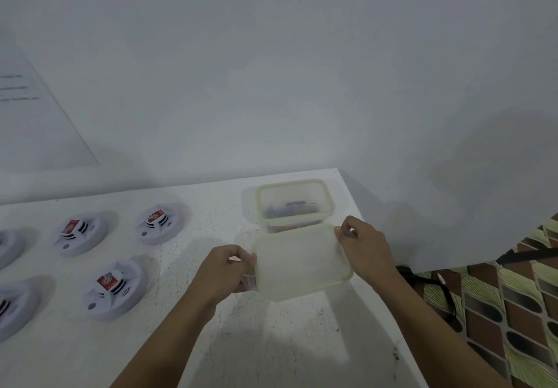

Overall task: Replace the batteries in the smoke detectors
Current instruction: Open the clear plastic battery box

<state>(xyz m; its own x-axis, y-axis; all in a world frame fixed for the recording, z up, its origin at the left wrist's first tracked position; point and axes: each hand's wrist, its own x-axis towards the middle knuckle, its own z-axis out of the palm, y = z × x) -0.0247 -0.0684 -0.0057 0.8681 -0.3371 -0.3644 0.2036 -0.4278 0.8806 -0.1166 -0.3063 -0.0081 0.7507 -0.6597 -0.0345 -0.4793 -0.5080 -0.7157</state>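
Observation:
A clear plastic lid [302, 262] with a pale green rim hangs just above the white table, in front of its box. My left hand [225, 270] grips the lid's left edge and my right hand [363, 247] pinches its far right corner. Behind it stands the open clear container [294, 203] with dark items inside, too blurred to name. Several white round smoke detectors lie to the left, each with a red and white battery on top: one [160, 223], another [80, 233], a third [116, 286].
The white table [271, 342] ends at a right edge close to my right arm; beyond it lie a patterned floor [513, 312] and a black strap [428, 282]. A white wall rises behind. More detectors are cut off at the left edge.

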